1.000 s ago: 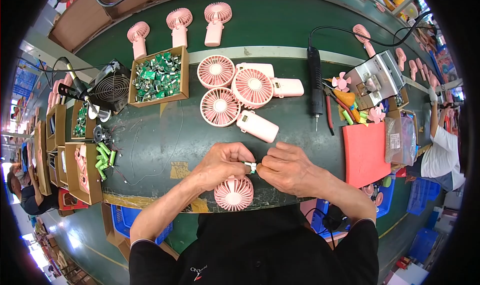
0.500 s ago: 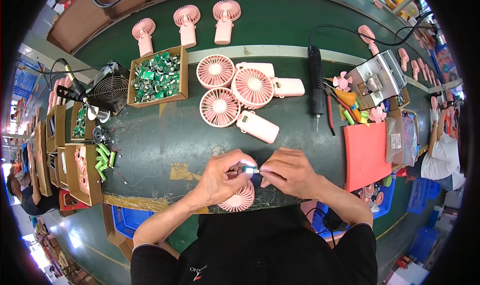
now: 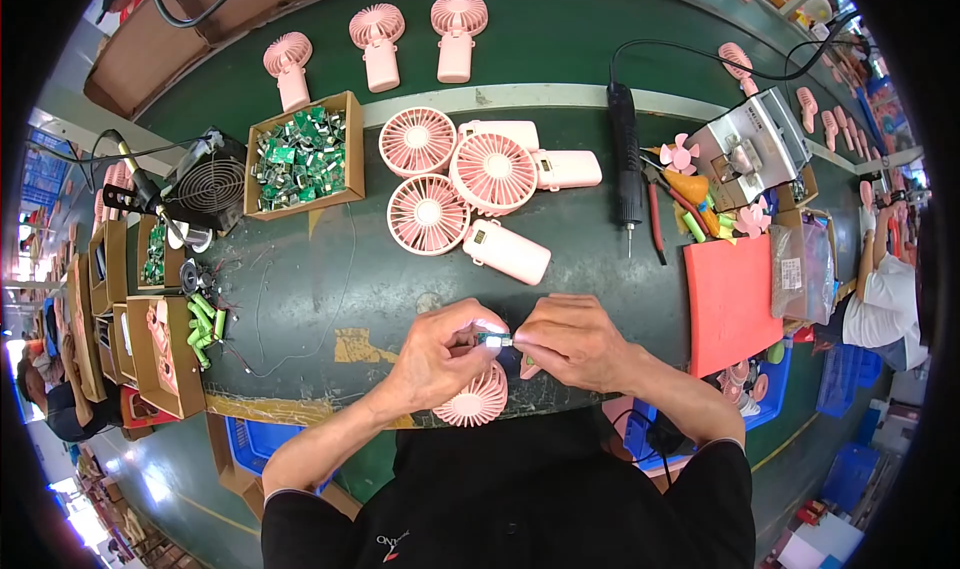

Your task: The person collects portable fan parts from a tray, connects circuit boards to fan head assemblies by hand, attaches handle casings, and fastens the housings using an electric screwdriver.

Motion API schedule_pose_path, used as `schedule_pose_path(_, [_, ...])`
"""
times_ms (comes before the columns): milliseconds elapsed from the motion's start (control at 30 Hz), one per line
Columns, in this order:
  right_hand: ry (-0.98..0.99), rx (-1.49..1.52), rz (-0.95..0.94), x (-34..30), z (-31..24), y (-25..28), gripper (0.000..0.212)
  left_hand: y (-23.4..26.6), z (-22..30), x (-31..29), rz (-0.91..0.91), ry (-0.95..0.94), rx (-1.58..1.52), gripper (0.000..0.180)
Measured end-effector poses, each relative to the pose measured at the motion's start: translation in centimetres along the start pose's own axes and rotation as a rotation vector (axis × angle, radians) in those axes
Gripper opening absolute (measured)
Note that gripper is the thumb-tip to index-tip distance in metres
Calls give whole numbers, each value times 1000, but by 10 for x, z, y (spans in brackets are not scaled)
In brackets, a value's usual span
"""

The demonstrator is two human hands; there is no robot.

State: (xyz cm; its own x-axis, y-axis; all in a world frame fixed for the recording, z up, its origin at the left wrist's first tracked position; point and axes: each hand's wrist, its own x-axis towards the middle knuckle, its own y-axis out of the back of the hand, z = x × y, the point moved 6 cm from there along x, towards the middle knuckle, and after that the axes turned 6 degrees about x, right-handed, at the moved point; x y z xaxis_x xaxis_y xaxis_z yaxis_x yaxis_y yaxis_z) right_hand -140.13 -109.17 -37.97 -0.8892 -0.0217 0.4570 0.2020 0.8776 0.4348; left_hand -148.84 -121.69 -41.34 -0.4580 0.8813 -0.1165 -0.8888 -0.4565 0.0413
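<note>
My left hand (image 3: 446, 351) pinches a small green circuit board (image 3: 484, 339) with a bright white spot on it, just above the table's near edge. Thumb and fingertips of my right hand (image 3: 572, 343) close on the right end of the same board, at a pale connector-like part. Exactly what the right fingertips grip is partly hidden. Beneath the hands lies a pink handheld fan (image 3: 472, 401), its round grille showing below my left hand and its handle mostly covered.
Several pink fans (image 3: 494, 171) are grouped mid-table. Left of them stand a carton of green circuit boards (image 3: 305, 159), green battery cells (image 3: 204, 327) and loose thin wires. A black electric screwdriver (image 3: 625, 159), pliers (image 3: 655, 219) and a red foam sheet (image 3: 733, 304) lie to the right.
Both hands stay close together on the circuit board, with only slight finger and board movement. The whole view has shifted a little.
</note>
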Motion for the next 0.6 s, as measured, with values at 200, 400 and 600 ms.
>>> schedule_pose_path(200, [-49,115,-22,-1,7,2,12,-4,2,4,-32,11,-33,16])
schedule_pose_path(400, [-19,26,-89,-2,7,1,10,-4,-5,5,-25,-17,63,19])
schedule_pose_path(600, [-41,8,-90,-2,6,2,9,-6,-6,4,-93,61,61,18])
